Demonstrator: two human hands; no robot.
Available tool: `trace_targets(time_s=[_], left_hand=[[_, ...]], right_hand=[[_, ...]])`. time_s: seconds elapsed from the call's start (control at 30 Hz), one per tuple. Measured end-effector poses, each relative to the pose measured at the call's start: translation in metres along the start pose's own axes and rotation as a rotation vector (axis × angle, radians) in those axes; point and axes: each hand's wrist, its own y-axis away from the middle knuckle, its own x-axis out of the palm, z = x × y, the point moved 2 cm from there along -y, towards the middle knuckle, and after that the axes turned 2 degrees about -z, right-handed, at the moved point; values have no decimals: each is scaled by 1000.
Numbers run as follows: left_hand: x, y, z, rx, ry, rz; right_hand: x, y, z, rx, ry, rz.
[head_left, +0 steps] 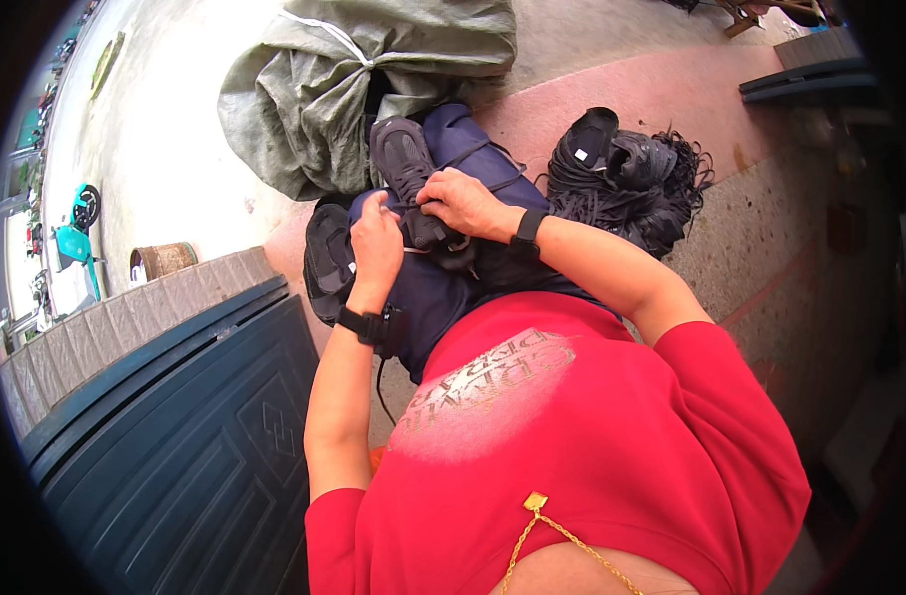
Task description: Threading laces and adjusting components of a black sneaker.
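A black sneaker [400,149] rests across my lap on dark blue trousers, its laced front pointing away from me. My right hand [465,204] reaches over its lacing, with thumb and forefinger pinched together at the laces. Just left of the shoe's opening, my left hand [376,241] is raised with its fingers curled closed. Whatever lies between the left fingertips is too small to make out. Loose dark laces [484,159] trail over my right leg. Beside my left leg are more black shoes [326,256], partly hidden by my left forearm.
A large grey-green sack [299,114], tied with a white strip, stands just beyond my knees. To the right, a heap of black shoes [636,174] with tangled laces sits on the floor. Dark blue panelled doors [180,466] flank me at left; a round brown container [165,261] stands outside.
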Motion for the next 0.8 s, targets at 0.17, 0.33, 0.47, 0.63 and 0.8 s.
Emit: trace_targets(time_s=[0.17,0.33,0.47,0.63,0.8], left_hand=[[3,-13,-10,-393,167,198],[18,-23,10,109,-207,222],[18,-19,-3,412,-437,186],[-8,-26,5,332,-306,-110],[-152,-61,121,-487,1290,-599]], right_hand=[[1,0,-4,91,-5,-17],[5,0,0,160,-42,-39],[4,-1,-5,199,-48,-48],[-6,-3,-12,177,-231,-165],[-155,50,-92,468,-1334,-906]])
